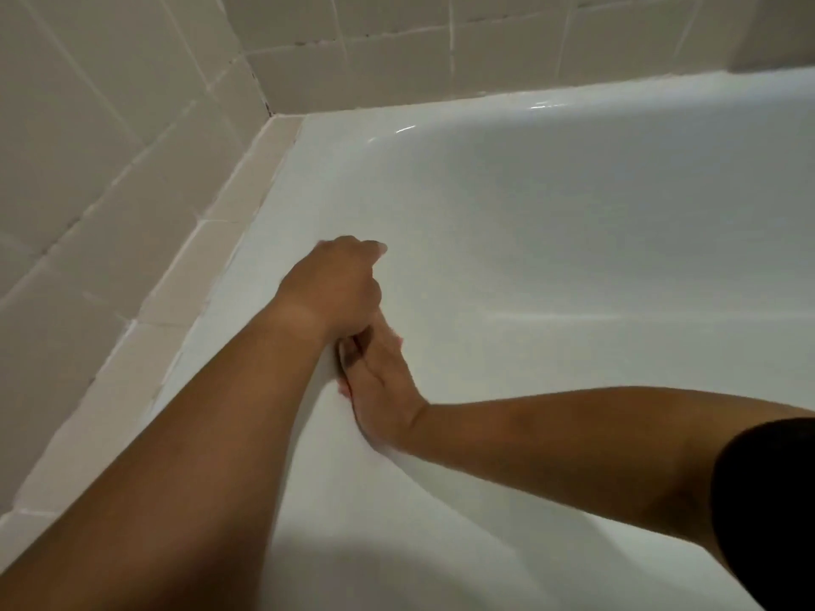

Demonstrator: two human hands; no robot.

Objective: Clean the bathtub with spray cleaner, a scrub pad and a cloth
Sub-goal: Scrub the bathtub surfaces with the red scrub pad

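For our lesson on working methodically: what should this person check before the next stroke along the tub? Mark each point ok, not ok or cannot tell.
1. Right hand pressed flat on the pink thing: ok.
2. Whether the pink thing is the pad or the cloth: cannot tell, it is mostly hidden.
3. Left hand out of the way: not ok, its wrist lies over the right fingertips.
4. Tub wall ahead free of things: ok.
5. Spray bottle within reach: cannot tell, none in view.
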